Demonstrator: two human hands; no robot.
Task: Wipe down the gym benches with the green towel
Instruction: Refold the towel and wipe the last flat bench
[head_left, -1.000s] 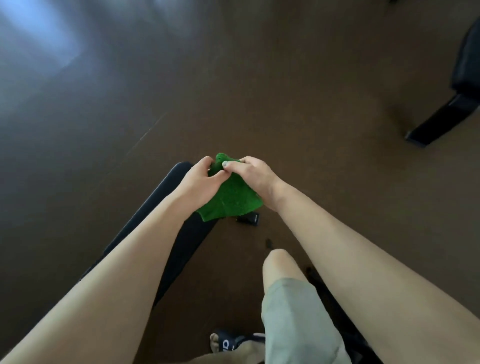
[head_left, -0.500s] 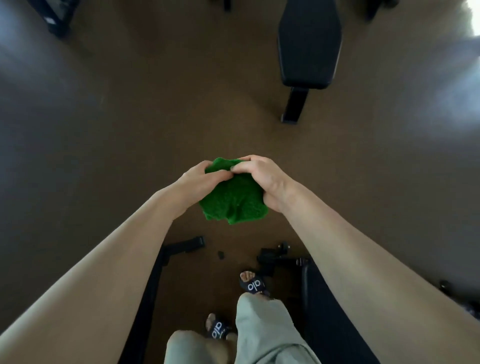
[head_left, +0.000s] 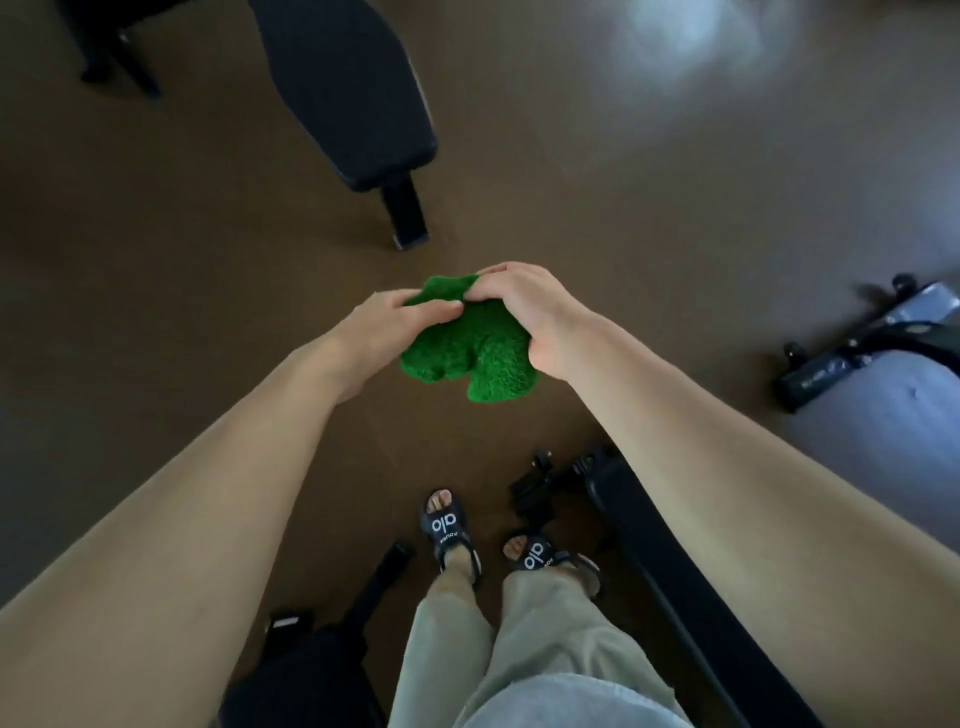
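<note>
Bunched green terry towel (head_left: 470, 345) held in mid-air at centre frame, above the brown floor (head_left: 623, 208), not touching any bench. Cloth is crumpled into a lump; lower lobes hang free below the hands.

Left hand (head_left: 382, 327): closed on the towel's left upper edge, thumb pressed along the top fold. Right hand (head_left: 530, 312): clamped over the towel's right side, fingers curled around the upper corner, heel of the palm against the cloth. Thumb tips of the two hands meet at the top of the towel. Both forearms bare, reaching forward from the near edge.

Far, left of centre: black padded gym bench (head_left: 343, 88), its end pointing toward the towel, black foot bar beneath it on the floor. Well apart from the towel.

Near right: second black bench (head_left: 670, 561), partly hidden behind the right forearm. Right edge: grey padded bench (head_left: 893, 415) with black frame and wheels.

Near centre: two feet in black slide sandals (head_left: 447, 525) with white lettering, light grey-green trousers (head_left: 519, 649) above.
</note>
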